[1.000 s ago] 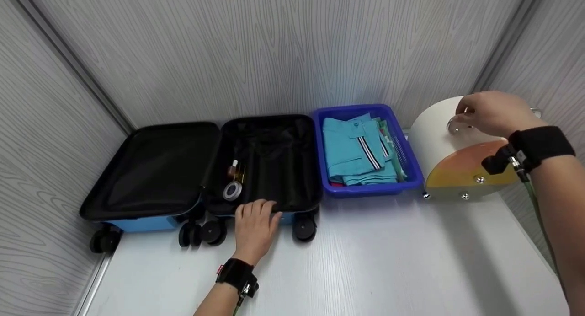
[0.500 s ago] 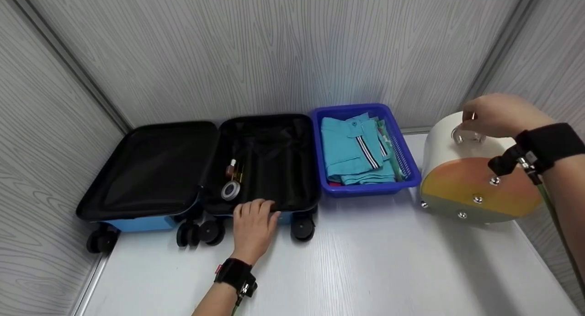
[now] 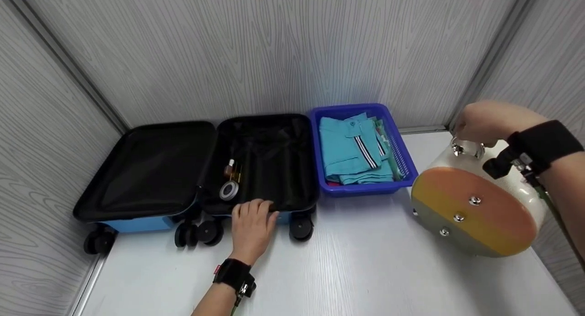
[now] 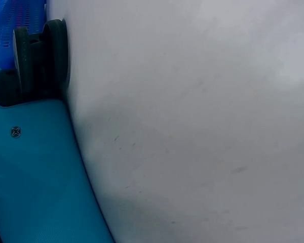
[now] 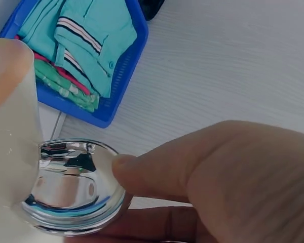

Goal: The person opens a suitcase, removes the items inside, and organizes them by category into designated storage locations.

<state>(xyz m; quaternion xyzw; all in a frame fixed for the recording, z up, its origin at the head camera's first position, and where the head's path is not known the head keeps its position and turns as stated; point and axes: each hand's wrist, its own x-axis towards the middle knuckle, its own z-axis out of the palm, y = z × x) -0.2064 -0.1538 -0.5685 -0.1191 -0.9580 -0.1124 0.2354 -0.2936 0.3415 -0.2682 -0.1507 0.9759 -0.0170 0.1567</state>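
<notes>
My right hand (image 3: 496,121) grips the shiny metal handle (image 5: 73,190) on a white rounded case (image 3: 484,229). Orange, yellow and grey bands with several chrome knobs cover the case's facing side. It is tilted and appears raised off the table. At the centre left of the head view lies a spread-out blue suitcase (image 3: 279,169) with black lining. My left hand (image 3: 251,229) rests over its front edge, fingers fairly straight. Inside the suitcase are a small white-capped bottle (image 3: 229,168), a slim golden item (image 3: 237,174) and a round grey-rimmed item (image 3: 229,190).
Right of the suitcase stands a blue plastic basket (image 3: 365,188) of folded turquoise clothes (image 3: 340,142), with green cloth beside them. The suitcase's black wheels (image 3: 301,228) jut toward me. A wood-patterned wall (image 3: 265,50) rises behind on the white table (image 3: 347,261).
My right hand has drawn the white case toward me and tipped it, so its banded side shows more. The left hand has stayed on the suitcase edge.
</notes>
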